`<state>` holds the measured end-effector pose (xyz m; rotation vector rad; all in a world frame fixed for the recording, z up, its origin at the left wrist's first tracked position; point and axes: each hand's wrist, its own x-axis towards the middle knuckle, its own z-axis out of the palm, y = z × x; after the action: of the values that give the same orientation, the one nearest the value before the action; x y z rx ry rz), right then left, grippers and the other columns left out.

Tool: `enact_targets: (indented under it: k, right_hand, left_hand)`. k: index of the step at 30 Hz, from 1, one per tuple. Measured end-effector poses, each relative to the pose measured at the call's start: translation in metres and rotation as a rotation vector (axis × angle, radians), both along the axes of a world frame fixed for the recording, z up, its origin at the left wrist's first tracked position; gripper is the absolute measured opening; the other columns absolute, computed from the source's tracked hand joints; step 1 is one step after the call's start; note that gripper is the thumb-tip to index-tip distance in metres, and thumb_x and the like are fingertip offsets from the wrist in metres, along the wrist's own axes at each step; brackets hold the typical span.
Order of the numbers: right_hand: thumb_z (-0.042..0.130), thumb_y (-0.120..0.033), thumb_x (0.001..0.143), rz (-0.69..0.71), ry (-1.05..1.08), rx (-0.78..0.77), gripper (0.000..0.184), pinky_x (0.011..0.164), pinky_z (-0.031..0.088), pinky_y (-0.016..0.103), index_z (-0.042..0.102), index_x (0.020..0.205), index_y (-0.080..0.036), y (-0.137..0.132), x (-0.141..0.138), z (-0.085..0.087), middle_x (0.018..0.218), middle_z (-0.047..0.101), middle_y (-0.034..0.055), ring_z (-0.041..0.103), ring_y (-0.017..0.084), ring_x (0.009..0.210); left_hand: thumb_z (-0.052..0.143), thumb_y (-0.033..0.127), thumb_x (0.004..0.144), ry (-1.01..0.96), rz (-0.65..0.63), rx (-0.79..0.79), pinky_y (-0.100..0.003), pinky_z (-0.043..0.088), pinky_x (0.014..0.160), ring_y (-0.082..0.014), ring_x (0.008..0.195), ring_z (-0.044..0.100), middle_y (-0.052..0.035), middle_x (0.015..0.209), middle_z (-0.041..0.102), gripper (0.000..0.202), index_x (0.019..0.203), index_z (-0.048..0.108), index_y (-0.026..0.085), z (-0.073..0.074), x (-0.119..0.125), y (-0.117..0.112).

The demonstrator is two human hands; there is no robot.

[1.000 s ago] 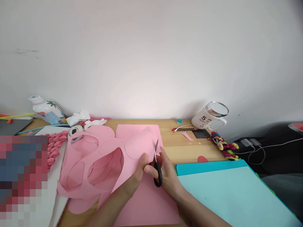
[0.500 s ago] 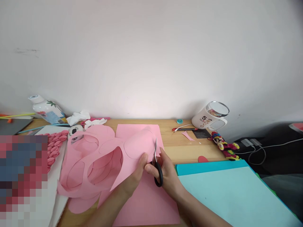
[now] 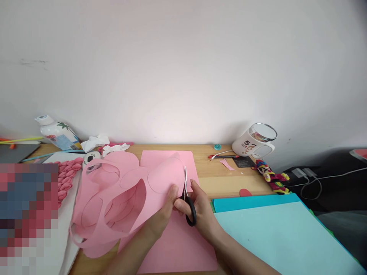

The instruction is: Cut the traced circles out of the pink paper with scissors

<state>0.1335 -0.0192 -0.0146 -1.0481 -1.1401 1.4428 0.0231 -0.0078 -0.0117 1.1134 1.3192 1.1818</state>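
Observation:
My left hand [image 3: 164,212] pinches the lower edge of a pink paper sheet [image 3: 137,208] that has oval holes cut through it and a drawn oval outline near its right end. In my right hand [image 3: 197,206] is a pair of scissors [image 3: 190,212] with black handles, its blades pointing up and away along the sheet's right edge, beside the outline. Beneath both hands lies a stack of flat pink paper [image 3: 186,248]. Cut pink paper ovals [image 3: 100,250] rest under the left part of the holed sheet.
At the back right stand a white mug [image 3: 249,145] and a colourful figurine [image 3: 271,175]. Light blue paper [image 3: 281,233] covers the front right. A white bottle [image 3: 59,133], crumpled tissue [image 3: 94,142] and a pink petal-textured piece [image 3: 67,179] are on the left.
The holed sheet has shifted slightly left and its lower left part has lifted and curled. The scissors have moved a little left, with their blades nearer the outline.

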Motion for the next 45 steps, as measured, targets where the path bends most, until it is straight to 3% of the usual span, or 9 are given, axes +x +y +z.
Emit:
enact_targets:
  k: [2, 5, 10, 17, 22, 25, 29, 37, 45]
  right_hand:
    - [0.073, -0.039, 0.065, 0.000, 0.012, 0.001, 0.042, 0.044, 0.027, 0.019, 0.037, 0.076, -0.022, 0.000, 0.000, 0.002, 0.054, 0.043, -0.0083, 0.034, 0.008, 0.049]
    - [0.075, -0.038, 0.063, 0.002, 0.030, 0.006, 0.044, 0.046, 0.026, 0.020, 0.037, 0.079, -0.022, 0.001, 0.002, 0.007, 0.057, 0.041, -0.0080, 0.032, 0.009, 0.053]
    - [0.073, -0.040, 0.065, 0.034, 0.047, 0.015, 0.045, 0.048, 0.029, 0.021, 0.040, 0.089, -0.022, 0.003, 0.003, 0.009, 0.062, 0.045, -0.0052, 0.037, 0.011, 0.059]
    - [0.074, -0.040, 0.063, 0.045, 0.057, 0.048, 0.043, 0.045, 0.025, 0.020, 0.039, 0.077, -0.021, 0.003, 0.003, 0.005, 0.060, 0.037, -0.0075, 0.030, 0.008, 0.054]
    - [0.074, -0.044, 0.062, 0.049, 0.039, 0.038, 0.043, 0.045, 0.026, 0.020, 0.039, 0.076, -0.021, 0.003, 0.003, 0.008, 0.060, 0.035, -0.0076, 0.032, 0.009, 0.053]
    - [0.074, -0.043, 0.062, 0.043, 0.033, 0.031, 0.043, 0.044, 0.024, 0.020, 0.039, 0.075, -0.022, 0.003, 0.002, 0.010, 0.060, 0.033, -0.0078, 0.029, 0.008, 0.052]
    - [0.074, -0.042, 0.063, 0.032, 0.030, 0.030, 0.041, 0.043, 0.021, 0.020, 0.040, 0.075, -0.021, 0.003, 0.003, 0.009, 0.058, 0.033, -0.0086, 0.025, 0.008, 0.051]
    - [0.073, -0.043, 0.065, 0.040, 0.042, 0.017, 0.042, 0.043, 0.019, 0.020, 0.039, 0.078, -0.021, 0.003, 0.004, 0.003, 0.056, 0.038, -0.0087, 0.023, 0.006, 0.048]
    - [0.073, -0.051, 0.059, 0.021, -0.010, -0.006, 0.048, 0.042, 0.024, 0.020, 0.040, 0.076, -0.021, 0.004, 0.005, 0.005, 0.057, 0.041, -0.0078, 0.026, 0.006, 0.046]
  left_hand:
    - [0.053, 0.056, 0.071, 0.004, -0.035, -0.028, -0.039, 0.049, 0.087, -0.0241, 0.075, 0.066, -0.0049, 0.057, 0.064, 0.039, 0.064, 0.065, 0.019, 0.000, 0.000, -0.001]
    - [0.057, 0.057, 0.067, 0.014, -0.007, -0.003, -0.036, 0.038, 0.101, -0.0249, 0.104, 0.058, -0.0071, 0.092, 0.069, 0.043, 0.091, 0.065, 0.022, -0.004, -0.001, -0.001]
    - [0.055, 0.057, 0.068, -0.015, -0.062, -0.037, -0.037, 0.035, 0.103, -0.0267, 0.112, 0.053, -0.0069, 0.105, 0.066, 0.044, 0.094, 0.065, 0.023, -0.008, -0.003, -0.002]
    - [0.060, 0.050, 0.068, -0.030, -0.067, -0.008, -0.038, 0.031, 0.106, -0.0264, 0.116, 0.049, -0.0066, 0.107, 0.065, 0.042, 0.099, 0.065, 0.023, 0.009, -0.004, -0.003]
    - [0.044, 0.049, 0.080, -0.188, -0.124, -0.064, -0.037, 0.047, 0.093, -0.0238, 0.107, 0.056, -0.0045, 0.106, 0.067, 0.043, 0.114, 0.057, 0.025, 0.021, 0.000, -0.005]
    - [0.050, 0.041, 0.079, -0.151, -0.073, -0.068, -0.036, 0.043, 0.098, -0.0232, 0.108, 0.056, -0.0036, 0.103, 0.068, 0.043, 0.118, 0.055, 0.024, 0.025, 0.001, -0.006]
    - [0.052, 0.038, 0.078, -0.123, -0.052, -0.038, -0.034, 0.042, 0.098, -0.0226, 0.106, 0.058, -0.0034, 0.101, 0.069, 0.037, 0.110, 0.061, 0.024, 0.022, -0.002, -0.005]
    - [0.056, 0.042, 0.074, -0.057, -0.035, -0.064, -0.040, 0.039, 0.102, -0.0253, 0.115, 0.050, -0.0021, 0.106, 0.066, 0.044, 0.114, 0.057, 0.025, -0.008, -0.017, 0.004]
    - [0.057, 0.043, 0.073, 0.027, 0.030, -0.011, -0.042, 0.030, 0.108, -0.0262, 0.117, 0.048, -0.0006, 0.096, 0.068, 0.030, 0.095, 0.065, 0.025, 0.010, -0.007, -0.002]
